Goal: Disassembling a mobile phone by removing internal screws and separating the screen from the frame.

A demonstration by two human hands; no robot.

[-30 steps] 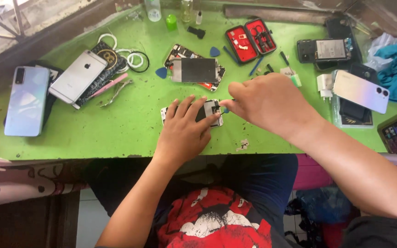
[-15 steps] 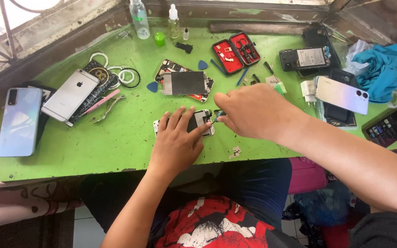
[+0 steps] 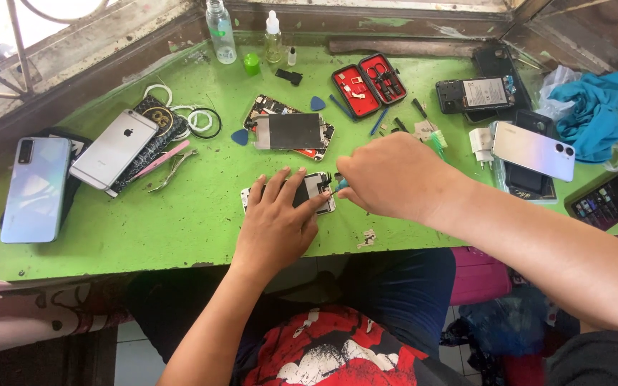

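L hand (image 3: 275, 227) lies flat, fingers spread, pressing an opened phone (image 3: 314, 190) down on the green bench (image 3: 180, 229), near its front edge & about mid-width. R hand (image 3: 395, 176) is curled shut, pinching a small teal-tipped tool (image 3: 340, 186) whose tip meets the phone's R edge; most of the tool is hidden in the fist.

Behind the phone: a 2nd stripped phone w/ grey plate (image 3: 291, 131), blue picks (image 3: 240, 136) at its L & R. Further back, an open red tool case (image 3: 368, 83), 2 clear bottles (image 3: 221, 31) & a green cap (image 3: 252, 63). L side: pale blue phone (image 3: 36, 188) face down, silver phone (image 3: 114, 149) on a dark case, pink-handled tweezers (image 3: 168, 159), white cable coil (image 3: 191, 118). R side: white charger (image 3: 482, 144), lilac phone (image 3: 534, 151) on a black 1, a backless phone w/ battery showing (image 3: 477, 93), blue cloth (image 3: 599, 113).
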